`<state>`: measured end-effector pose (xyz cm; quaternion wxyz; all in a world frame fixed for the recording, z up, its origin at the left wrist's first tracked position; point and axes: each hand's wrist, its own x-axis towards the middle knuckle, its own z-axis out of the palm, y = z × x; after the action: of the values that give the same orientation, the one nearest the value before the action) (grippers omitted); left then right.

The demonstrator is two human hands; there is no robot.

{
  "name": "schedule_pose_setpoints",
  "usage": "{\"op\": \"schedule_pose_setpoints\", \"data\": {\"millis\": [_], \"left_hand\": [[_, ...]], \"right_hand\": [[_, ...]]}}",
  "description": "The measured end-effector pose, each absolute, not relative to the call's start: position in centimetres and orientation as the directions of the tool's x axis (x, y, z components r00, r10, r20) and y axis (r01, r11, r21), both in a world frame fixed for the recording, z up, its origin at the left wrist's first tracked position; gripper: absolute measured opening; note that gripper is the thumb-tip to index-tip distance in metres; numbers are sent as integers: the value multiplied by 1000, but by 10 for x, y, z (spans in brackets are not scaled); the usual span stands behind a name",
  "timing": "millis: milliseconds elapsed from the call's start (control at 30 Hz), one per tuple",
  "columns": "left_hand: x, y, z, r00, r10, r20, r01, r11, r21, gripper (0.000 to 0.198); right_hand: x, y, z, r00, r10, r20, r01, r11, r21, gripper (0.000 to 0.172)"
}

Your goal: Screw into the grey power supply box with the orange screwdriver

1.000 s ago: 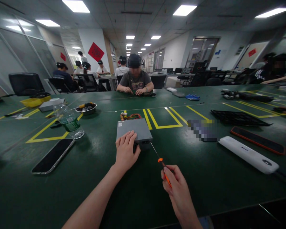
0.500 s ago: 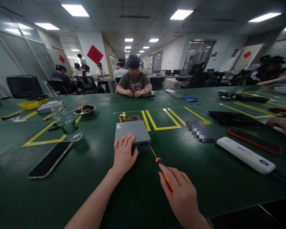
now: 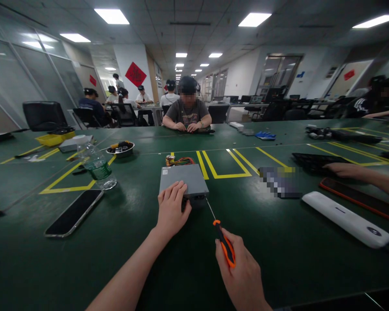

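A grey metal power supply (image 3: 192, 176) lies on the green table, its bundle of coloured cables (image 3: 180, 161) trailing at the far side. My left hand (image 3: 173, 203) grips its near left corner, fingers over the top and thumb down by the front face. In my right hand (image 3: 241, 265) is an orange and black screwdriver (image 3: 225, 244), held by the handle. Its thin shaft points up and left, and the tip meets or nearly meets the near right corner of the box. I cannot make out the screw there.
Left are a phone (image 3: 74, 214), a plastic bottle (image 3: 99, 166) and a metal bowl (image 3: 125, 149) of parts. Right are a white elongated device (image 3: 345, 219), an orange-edged phone (image 3: 359, 198) and a black panel (image 3: 311, 162) touched by another person's hand (image 3: 343, 169). A person (image 3: 188, 112) sits opposite.
My right hand has shifted its hold, and more of the screwdriver's handle shows. Another person's hand has reached in to the black panel. The whole view has swung slightly left.
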<state>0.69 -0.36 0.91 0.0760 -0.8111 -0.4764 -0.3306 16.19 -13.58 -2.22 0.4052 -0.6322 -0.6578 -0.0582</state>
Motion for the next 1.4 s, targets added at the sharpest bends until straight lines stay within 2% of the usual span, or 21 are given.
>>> {"op": "schedule_pose_setpoints", "data": {"millis": [100, 167, 233, 333, 400, 467, 533, 600, 667, 733, 800, 867, 933, 967, 1033, 1100, 1200, 1300, 1400], "left_hand": [[7, -3, 8, 326, 719, 615, 820, -538, 194, 39], [7, -3, 8, 327, 715, 619, 819, -541, 193, 40], [7, -3, 8, 326, 712, 622, 819, -541, 190, 40], [7, -4, 9, 326, 711, 623, 824, -537, 182, 39], [7, -4, 9, 327, 713, 620, 827, -534, 178, 39], [6, -4, 10, 329, 716, 616, 825, -536, 182, 39], [6, -4, 10, 330, 716, 615, 819, -541, 190, 39], [6, -5, 10, 328, 714, 618, 816, -544, 195, 39], [6, -5, 10, 325, 715, 619, 817, -542, 198, 39], [6, -5, 11, 323, 719, 616, 817, -540, 201, 39], [7, -5, 11, 324, 722, 612, 816, -540, 205, 38], [7, -5, 11, 325, 725, 607, 817, -539, 206, 38], [7, -5, 11, 322, 727, 606, 819, -535, 207, 38], [7, -5, 11, 321, 728, 606, 819, -534, 208, 39], [7, -5, 11, 320, 727, 607, 818, -536, 211, 39], [7, -5, 10, 323, 725, 608, 817, -539, 208, 40], [7, -6, 9, 336, 717, 611, 822, -540, 181, 41], [5, -6, 7, 356, 695, 625, 824, -549, 141, 44], [3, -6, 5, 367, 678, 637, 825, -553, 115, 46]], "right_hand": [[161, -137, -20, 172, 846, 505, 840, 142, -524, 24], [162, -137, -19, 153, 849, 505, 860, 137, -491, 25], [165, -136, -17, 80, 812, 579, 912, 175, -371, 28], [170, -131, -15, -114, 725, 679, 956, 266, -124, 33], [174, -128, -14, -230, 660, 715, 950, 313, 17, 30], [177, -126, -15, -305, 599, 740, 936, 333, 116, 25], [178, -125, -16, -318, 572, 756, 933, 330, 143, 23], [177, -126, -19, -261, 590, 764, 946, 314, 80, 21], [174, -129, -22, -151, 640, 753, 952, 298, -62, 21], [169, -132, -24, -3, 715, 699, 925, 268, -270, 21], [163, -134, -24, 167, 804, 570, 828, 199, -524, 22], [159, -135, -22, 309, 878, 365, 615, 108, -781, 23], [155, -134, -18, 377, 919, 113, 261, 12, -965, 27], [153, -132, -16, 378, 926, -2, 60, -27, -998, 31], [151, -129, -13, 352, 921, -165, -260, -73, -963, 36], [149, -127, -11, 330, 919, -215, -390, -75, -918, 38], [151, -129, -13, 316, 935, -162, -327, -53, -943, 35], [164, -137, -15, 292, 955, -43, -118, -8, -993, 34], [185, -144, -9, 258, 953, 158, 137, 126, -983, 32]]}}
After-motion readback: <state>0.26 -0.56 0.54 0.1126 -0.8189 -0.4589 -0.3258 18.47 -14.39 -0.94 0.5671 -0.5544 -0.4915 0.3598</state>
